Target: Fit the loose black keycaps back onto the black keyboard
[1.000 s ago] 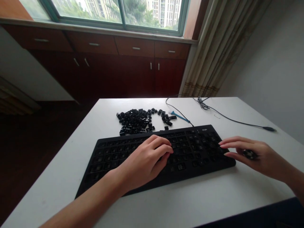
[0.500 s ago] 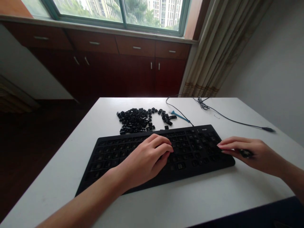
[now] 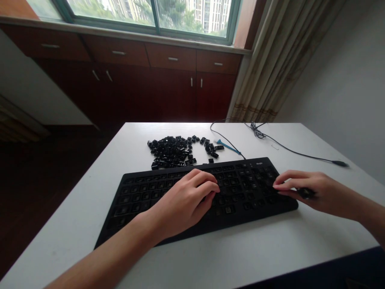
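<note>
Left hand (image 3: pixel 194 196) half-curled on keyboard (image 3: pixel 233 189), cannot tell its hold | right hand (image 3: pixel 315 192) fingers pinched at number pad (image 3: pixel 264 176), dark object (image 3: pixel 306 193) in grip | many sockets (image 3: pixel 146 196) bare, number pad unclear | keycaps (image 3: pixel 170 151) heaped beyond, off the board

The left hand (image 3: pixel 192 196) hid the middle of the keyboard (image 3: pixel 236 194), and whether its curled fingertips gripped anything could not be told. The left forearm (image 3: pixel 129 245) ran off the bottom edge, the right forearm (image 3: pixel 371 216) off the right one. A dark object (image 3: pixel 306 193) in the right hand (image 3: pixel 320 190) was blurred and partly hidden by the fingers, its kind unclear. Beyond the left hand, heaped keycaps (image 3: pixel 171 149) covered one another, any markings too small to read. Just beyond the right hand's fingertips, the keyboard's logo (image 3: pixel 259 163) was illegible. Nearer the person than the right hand, a dark blue thing (image 3: pixel 333 271) was cut off by the bottom edge.
</note>
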Available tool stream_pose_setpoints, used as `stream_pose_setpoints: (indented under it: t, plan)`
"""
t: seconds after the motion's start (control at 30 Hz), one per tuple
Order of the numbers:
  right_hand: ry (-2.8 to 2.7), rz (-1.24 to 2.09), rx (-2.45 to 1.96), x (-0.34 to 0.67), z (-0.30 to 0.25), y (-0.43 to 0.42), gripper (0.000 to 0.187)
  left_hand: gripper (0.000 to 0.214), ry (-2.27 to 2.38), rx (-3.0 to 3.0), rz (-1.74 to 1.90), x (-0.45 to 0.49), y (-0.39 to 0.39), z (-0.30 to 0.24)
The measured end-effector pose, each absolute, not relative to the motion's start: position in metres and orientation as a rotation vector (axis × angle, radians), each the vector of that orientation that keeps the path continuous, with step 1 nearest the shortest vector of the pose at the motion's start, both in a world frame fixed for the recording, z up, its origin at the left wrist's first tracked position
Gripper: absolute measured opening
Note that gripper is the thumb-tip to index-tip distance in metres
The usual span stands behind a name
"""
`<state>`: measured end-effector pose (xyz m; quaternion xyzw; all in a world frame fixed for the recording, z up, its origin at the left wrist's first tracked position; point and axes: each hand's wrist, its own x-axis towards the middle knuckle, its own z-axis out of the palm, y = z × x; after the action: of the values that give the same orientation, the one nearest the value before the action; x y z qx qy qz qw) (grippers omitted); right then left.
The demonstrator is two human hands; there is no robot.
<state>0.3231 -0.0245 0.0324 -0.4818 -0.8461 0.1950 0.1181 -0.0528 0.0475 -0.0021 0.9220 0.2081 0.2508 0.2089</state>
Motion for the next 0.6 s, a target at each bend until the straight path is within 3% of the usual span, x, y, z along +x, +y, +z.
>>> stream_pose_setpoints:
  t: [0.2,0.27,0.3,0.37,0.4,0.6]
  plan:
    - [-2.346,0.529,-1.45,0.318,0.041,-0.025,0.026,0.02,0.583,2.56,0.7,-0.053,0.048,-0.003]
    - [-2.08,0.52,-1.401,0.312,0.052,-0.027,0.008,0.02,0.588,2.556,0.697,-0.053,0.048,-0.003]
    - [-1.899,0.552,-1.345,0.307,0.059,-0.028,0.013,0.02,0.592,2.552,0.695,-0.053,0.048,-0.003]
    - [-1.5,0.645,-1.206,0.294,0.074,-0.028,0.046,0.02,0.6,2.545,0.694,-0.053,0.048,-0.003]
    - [-1.341,0.695,-1.151,0.287,0.08,-0.027,0.053,0.02,0.602,2.542,0.694,-0.053,0.048,-0.003]
    - [-1.147,0.836,-1.042,0.249,0.05,-0.013,0.052,0.019,0.601,2.546,0.701,-0.053,0.048,-0.003]
